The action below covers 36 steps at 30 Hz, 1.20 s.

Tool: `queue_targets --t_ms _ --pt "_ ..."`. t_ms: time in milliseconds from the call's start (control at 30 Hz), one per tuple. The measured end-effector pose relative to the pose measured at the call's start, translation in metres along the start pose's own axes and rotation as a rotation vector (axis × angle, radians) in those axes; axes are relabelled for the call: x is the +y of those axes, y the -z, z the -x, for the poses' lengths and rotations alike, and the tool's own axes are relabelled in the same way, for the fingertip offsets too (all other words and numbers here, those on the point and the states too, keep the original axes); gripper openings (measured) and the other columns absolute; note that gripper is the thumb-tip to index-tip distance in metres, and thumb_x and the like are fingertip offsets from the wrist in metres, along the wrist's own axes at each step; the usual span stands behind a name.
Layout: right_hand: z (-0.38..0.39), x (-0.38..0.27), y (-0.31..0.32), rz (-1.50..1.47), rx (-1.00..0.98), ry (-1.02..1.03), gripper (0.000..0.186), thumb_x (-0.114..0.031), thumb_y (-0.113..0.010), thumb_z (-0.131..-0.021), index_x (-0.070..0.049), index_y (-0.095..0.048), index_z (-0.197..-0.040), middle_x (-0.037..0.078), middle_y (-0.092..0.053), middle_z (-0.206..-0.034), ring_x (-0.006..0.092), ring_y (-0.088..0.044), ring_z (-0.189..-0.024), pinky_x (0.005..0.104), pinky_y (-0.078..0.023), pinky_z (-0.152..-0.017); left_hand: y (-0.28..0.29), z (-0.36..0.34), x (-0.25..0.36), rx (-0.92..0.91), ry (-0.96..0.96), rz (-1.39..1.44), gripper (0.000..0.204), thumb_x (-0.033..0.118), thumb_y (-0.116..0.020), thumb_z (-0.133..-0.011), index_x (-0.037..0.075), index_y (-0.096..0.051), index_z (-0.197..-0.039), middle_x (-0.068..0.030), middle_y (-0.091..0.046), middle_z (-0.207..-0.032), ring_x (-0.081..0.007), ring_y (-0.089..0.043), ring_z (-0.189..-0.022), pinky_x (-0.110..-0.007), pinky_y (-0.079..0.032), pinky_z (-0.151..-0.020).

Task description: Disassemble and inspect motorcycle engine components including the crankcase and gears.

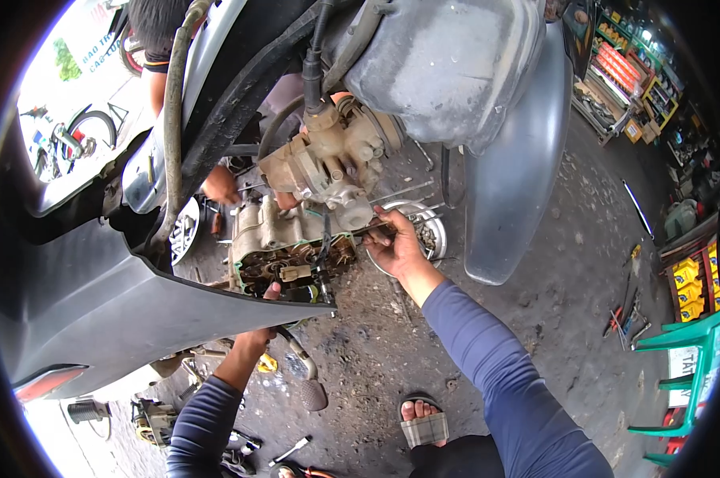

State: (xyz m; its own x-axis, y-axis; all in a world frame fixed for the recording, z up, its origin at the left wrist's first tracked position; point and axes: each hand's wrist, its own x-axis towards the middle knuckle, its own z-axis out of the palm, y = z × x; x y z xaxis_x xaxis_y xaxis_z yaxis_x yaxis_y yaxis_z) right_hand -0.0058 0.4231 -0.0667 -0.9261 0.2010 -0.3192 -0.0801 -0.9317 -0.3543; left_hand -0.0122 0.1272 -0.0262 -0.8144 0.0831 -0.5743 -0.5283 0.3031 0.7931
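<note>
A motorbike engine (pixel 256 233) hangs in the frame, its open side showing oily inner parts and a green gasket edge. My left hand (pixel 256 338) reaches up behind the dark grey body panel (pixel 137 295); its thumb shows above the panel's edge beside the engine opening, and the other fingers are hidden. Right of the engine, my right hand (pixel 398 251) is closed, fingers bent and pinched near the engine's edge below the carburettor (pixel 328 163); whatever lies between them is too small to make out. A black cable (pixel 325 239) hangs across the opening.
Another person's hand (pixel 221 186) is at the engine's far left. A round metal dish (pixel 432 231) with small parts sits on the floor behind my right hand. A grey mudguard (pixel 519 167) hangs to the right. Tools and a green plastic chair (pixel 698 342) stand further right.
</note>
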Motion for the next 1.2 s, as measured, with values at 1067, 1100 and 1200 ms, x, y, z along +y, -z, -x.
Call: queue_targets --t_ms 1067,1100,1200 --pt "-0.004 -0.003 -0.009 0.067 0.008 -0.003 0.022 -0.017 -0.069 -0.074 -0.01 -0.059 -0.093 -0.003 -0.047 -0.066 0.0071 -0.036 -0.045 0.0295 -0.042 -0.06 0.003 -0.005 -0.007 -0.065 0.019 0.059 0.051 0.06 -0.065 -0.078 0.013 -0.05 -0.063 0.0015 -0.042 -0.053 -0.0097 -0.031 -0.04 -0.026 -0.022 -0.037" --pt "-0.004 -0.004 -0.009 0.071 0.011 0.0 0.022 -0.017 -0.069 -0.074 -0.01 -0.059 -0.093 -0.003 -0.047 -0.065 0.0071 -0.036 -0.045 0.0294 -0.043 -0.06 0.002 -0.003 -0.006 -0.041 0.0 0.037 0.052 0.06 -0.065 -0.078 0.013 -0.05 -0.062 0.0016 -0.042 -0.053 -0.01 -0.032 -0.04 -0.026 -0.023 -0.037" --pt "-0.003 -0.004 -0.008 0.077 0.01 -0.005 0.021 -0.016 -0.068 -0.075 -0.011 -0.059 -0.093 -0.003 -0.047 -0.066 0.007 -0.036 -0.046 0.029 -0.043 -0.059 0.001 -0.001 -0.004 -0.016 -0.028 0.003 0.053 0.06 -0.065 -0.078 0.013 -0.048 -0.06 0.0018 -0.042 -0.052 -0.011 -0.034 -0.039 -0.026 -0.025 -0.036"
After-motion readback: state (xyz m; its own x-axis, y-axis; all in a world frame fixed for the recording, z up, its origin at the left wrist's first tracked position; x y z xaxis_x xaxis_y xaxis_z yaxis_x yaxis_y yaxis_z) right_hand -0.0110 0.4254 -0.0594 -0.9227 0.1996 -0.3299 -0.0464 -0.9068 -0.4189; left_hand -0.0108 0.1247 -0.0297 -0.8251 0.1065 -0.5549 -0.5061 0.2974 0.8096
